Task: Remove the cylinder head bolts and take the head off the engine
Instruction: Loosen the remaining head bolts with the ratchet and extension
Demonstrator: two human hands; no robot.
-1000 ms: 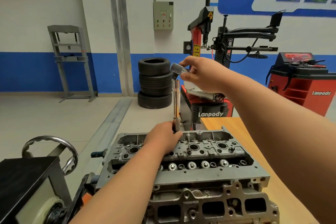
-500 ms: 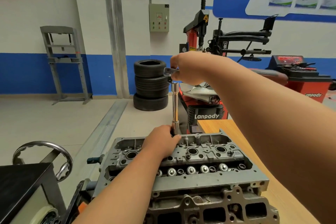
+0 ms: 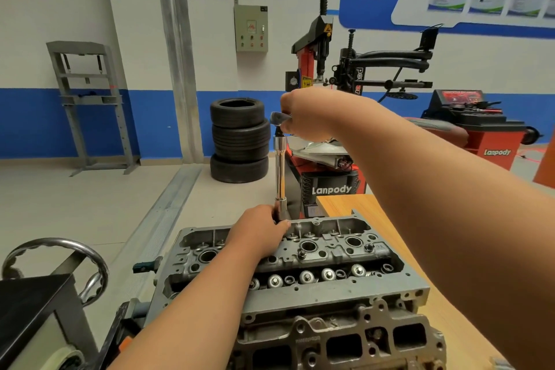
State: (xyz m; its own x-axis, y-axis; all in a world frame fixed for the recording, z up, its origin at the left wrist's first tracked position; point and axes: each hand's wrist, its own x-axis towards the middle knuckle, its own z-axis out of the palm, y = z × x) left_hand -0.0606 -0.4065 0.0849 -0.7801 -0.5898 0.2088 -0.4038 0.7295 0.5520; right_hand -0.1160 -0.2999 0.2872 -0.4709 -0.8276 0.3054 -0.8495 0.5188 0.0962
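- Head view: the cylinder head [image 3: 300, 288] sat low in the middle of the frame, still on the engine block [image 3: 336, 342], with its top face open and a row of round valve-gear parts showing along the near trough.
- A long chrome extension bar [image 3: 280, 173] stood upright from the far edge of the cylinder head, its lower end hidden behind the left hand, so the bolt it met could not be seen.
- The left hand [image 3: 258, 233] was curled around the foot of the extension bar, fingers wrapped on the socket end just above the casting.
- The ratchet [image 3: 279, 118] capped the top of the extension bar, and only its shiny head showed.
- The right hand [image 3: 312, 116] was closed over the ratchet's handle, knuckles up, with the forearm stretching back across the right of the frame.
- A wooden bench top [image 3: 339, 204] lay to the right of the engine, touching or just beside it; which could not be told.
- A chrome hand wheel [image 3: 57, 267] stood at the lower left, near the engine.
- Well behind were a stack of tyres [image 3: 239, 141], a red tyre changer [image 3: 327, 84] marked Lanpody, and a grey shop press frame [image 3: 90, 105] against the blue and white wall.
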